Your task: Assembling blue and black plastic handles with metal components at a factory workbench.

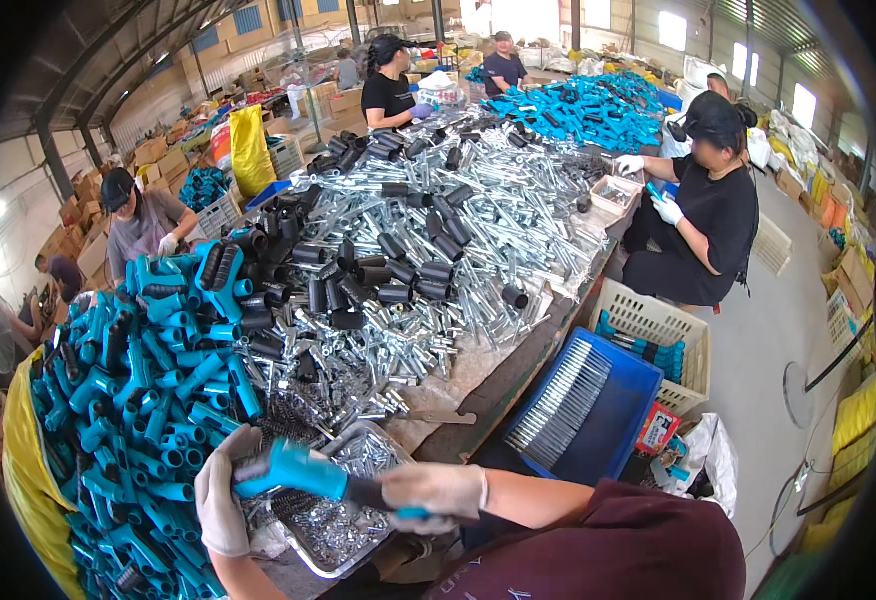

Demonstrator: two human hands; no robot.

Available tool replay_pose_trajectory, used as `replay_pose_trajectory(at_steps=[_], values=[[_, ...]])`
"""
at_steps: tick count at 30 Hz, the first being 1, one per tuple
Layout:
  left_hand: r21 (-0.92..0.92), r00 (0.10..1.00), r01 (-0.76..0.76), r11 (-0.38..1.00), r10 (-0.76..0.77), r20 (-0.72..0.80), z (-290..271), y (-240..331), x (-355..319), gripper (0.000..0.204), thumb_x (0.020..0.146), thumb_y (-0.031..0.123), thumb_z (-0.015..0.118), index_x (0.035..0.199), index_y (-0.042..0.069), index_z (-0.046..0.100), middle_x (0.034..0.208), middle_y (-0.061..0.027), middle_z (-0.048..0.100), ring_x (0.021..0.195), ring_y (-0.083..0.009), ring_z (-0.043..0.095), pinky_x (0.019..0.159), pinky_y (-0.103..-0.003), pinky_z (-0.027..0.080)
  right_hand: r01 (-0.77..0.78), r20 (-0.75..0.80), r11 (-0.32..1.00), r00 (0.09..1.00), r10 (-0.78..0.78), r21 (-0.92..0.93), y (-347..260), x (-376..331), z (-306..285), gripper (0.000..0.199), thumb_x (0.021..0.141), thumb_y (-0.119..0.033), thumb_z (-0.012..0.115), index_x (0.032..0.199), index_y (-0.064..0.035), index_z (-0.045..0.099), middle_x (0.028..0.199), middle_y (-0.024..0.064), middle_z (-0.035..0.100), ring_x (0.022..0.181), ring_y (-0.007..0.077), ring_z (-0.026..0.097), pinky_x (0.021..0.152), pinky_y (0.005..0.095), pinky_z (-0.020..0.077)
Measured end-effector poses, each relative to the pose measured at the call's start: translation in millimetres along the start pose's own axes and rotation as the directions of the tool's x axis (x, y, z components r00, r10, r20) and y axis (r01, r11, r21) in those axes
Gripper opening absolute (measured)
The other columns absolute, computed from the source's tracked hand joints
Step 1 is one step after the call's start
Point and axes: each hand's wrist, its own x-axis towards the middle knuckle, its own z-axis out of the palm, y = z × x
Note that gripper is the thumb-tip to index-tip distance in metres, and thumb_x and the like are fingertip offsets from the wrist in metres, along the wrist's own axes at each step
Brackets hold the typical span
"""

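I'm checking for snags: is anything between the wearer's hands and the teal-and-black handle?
Nothing visible but the pale gloves: the left hand holds one end of the handle, the right hand its black section. The silvery tray shows beyond and below, not between.

On my feed I can't read any words or numbers reliably. I see pale lettering [498, 592] along the lower edge of the view, on the wearer's maroon shirt [598, 545], and print on a small red-and-white box [657, 428], too small for me to make out.
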Motion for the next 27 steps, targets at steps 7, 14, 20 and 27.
replay_pose_trajectory(at_steps=[7, 14, 20, 27], values=[[-0.077, 0.984, -0.013, 0.997, 0.026, 0.179, 1, 16, -4, 0.05, 0.1, 0.027, 0.038, 0.112, -0.014, 0.063, 0.107, -0.0226, 0.068, 0.109, -0.0292, 0.063, 0.102, -0.037, 0.042, -0.104, -0.141, 0.977, 0.987, 0.078, -0.184, 12, 22, -13, 0.036, 0.098, -0.043, 0.049, 0.118, -0.0138, 0.052, 0.067, -0.0036, 0.045, 0.045, 0.0044, 0.04, 0.038, 0.0216, 0.0329], [-0.139, 0.945, 0.083, 0.987, -0.034, 0.325, 2, 21, -2, 0.044, 0.092, 0.024, 0.045, 0.104, -0.013, 0.066, 0.108, -0.0223, 0.068, 0.109, -0.0306, 0.063, 0.102, -0.039, 0.043, -0.154, 0.058, 0.906, 0.98, 0.192, -0.394, 25, 26, 4, 0.039, 0.099, -0.042, 0.047, 0.122, -0.0105, 0.053, 0.066, -0.0028, 0.048, 0.044, 0.0056, 0.041, 0.037, 0.0226, 0.0329], [-0.52, 0.996, 0.038, 0.854, 0.007, 0.083, 11, -12, 0, 0.062, 0.093, 0.031, 0.052, 0.139, -0.009, 0.041, 0.134, -0.0257, 0.053, 0.121, -0.0333, 0.055, 0.104, -0.044, 0.041, -0.004, 0.081, 0.972, 0.997, -0.015, 0.234, 20, 18, -18, 0.052, 0.095, -0.062, 0.044, 0.097, -0.0107, 0.053, 0.059, -0.0041, 0.039, 0.04, 0.0041, 0.031, 0.034, 0.022, 0.0249], [-0.56, 0.969, 0.234, 0.795, -0.241, 0.063, 72, -8, -15, 0.065, 0.086, 0.029, 0.066, 0.136, -0.004, 0.041, 0.085, -0.0084, 0.06, 0.068, -0.0189, 0.061, 0.063, -0.032, 0.053, 0.008, 0.182, 0.981, 0.982, -0.043, 0.192, 34, 23, 0, 0.059, 0.093, -0.064, 0.046, 0.075, -0.0077, 0.053, 0.053, -0.0004, 0.042, 0.038, 0.009, 0.04, 0.035, 0.0243, 0.0317]])
